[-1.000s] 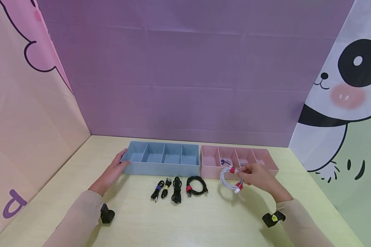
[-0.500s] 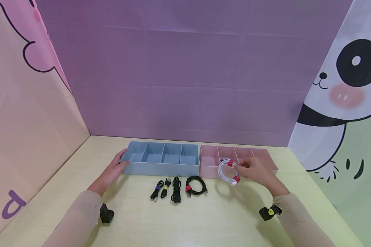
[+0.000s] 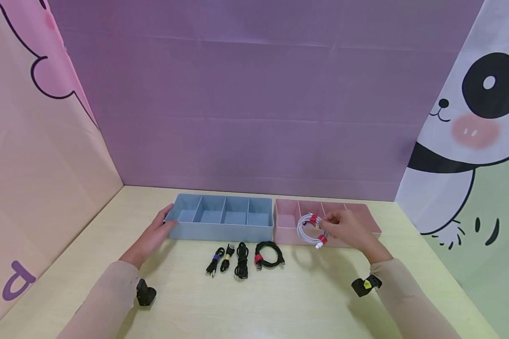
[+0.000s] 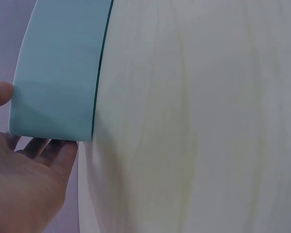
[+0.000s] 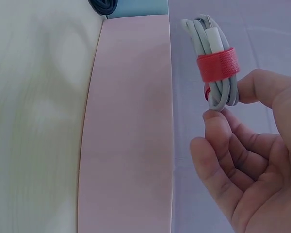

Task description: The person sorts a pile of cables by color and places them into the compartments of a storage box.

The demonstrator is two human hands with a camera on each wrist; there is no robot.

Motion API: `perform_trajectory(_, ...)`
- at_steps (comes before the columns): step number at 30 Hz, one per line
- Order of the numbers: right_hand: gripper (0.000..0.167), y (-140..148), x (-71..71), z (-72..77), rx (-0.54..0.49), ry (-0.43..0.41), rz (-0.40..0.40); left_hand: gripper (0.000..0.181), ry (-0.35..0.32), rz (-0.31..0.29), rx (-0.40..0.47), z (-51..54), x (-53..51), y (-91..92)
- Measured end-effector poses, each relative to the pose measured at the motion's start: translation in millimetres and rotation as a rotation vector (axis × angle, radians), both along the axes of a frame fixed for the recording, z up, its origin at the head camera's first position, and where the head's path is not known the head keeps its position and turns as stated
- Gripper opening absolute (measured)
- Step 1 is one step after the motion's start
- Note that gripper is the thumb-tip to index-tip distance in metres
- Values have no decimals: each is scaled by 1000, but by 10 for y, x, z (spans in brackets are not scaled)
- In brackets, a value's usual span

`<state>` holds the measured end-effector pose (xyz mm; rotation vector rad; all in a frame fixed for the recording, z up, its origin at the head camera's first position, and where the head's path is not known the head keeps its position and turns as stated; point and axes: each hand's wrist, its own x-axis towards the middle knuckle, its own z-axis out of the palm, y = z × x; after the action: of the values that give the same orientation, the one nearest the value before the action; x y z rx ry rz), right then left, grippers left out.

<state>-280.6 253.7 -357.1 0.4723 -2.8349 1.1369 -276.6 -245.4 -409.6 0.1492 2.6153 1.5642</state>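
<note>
Pale wood-grain tabletop (image 3: 280,306), creased purple backdrop (image 3: 254,94) behind it, panda print (image 3: 454,103) on the green right panel (image 3: 500,197), black-outlined pink shape (image 3: 55,77) and purple letter (image 3: 25,271) on the peach left panel (image 3: 38,165)

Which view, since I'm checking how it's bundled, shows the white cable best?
The right wrist view: the white cable appears large there, pinched by the right hand, one red strap clear. The head view shows it small, as a loop with two straps; the left wrist view lacks it.

Pink tray (image 5: 128,121) — smooth matt plastic; red strap (image 5: 217,65) — cloth
</note>
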Motion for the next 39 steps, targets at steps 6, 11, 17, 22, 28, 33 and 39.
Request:
perform_trajectory(6, 16, -30, -25, 35, 4, 6, -2, 73, -2, -1, -8, 1, -2, 0)
perform_trajectory(11, 18, -66, -65, 48, 0, 4, 9, 72, -1, 0, -6, 9, -3, 6)
perform_trajectory(17, 23, -105, -122, 48, -12, -49, -7, 71, 0, -4, 4, 17, -12, 10)
perform_trajectory(22, 23, -130, -154, 48, -14, -70, -32, 71, 5, -9, 8, 11, -11, 11)
perform_trajectory(28, 27, -167, -191, 56, -20, -89, -50, 70, 7, -1, 18, 1, -11, 8)
perform_trajectory(33, 31, -209, -237, 65, -20, -92, -64, 70, 14, 5, 31, -2, -15, 2)
perform_trajectory(39, 28, -253, -290, 81, 9, -72, -73, 70, 7, 9, 33, 1, -25, -4)
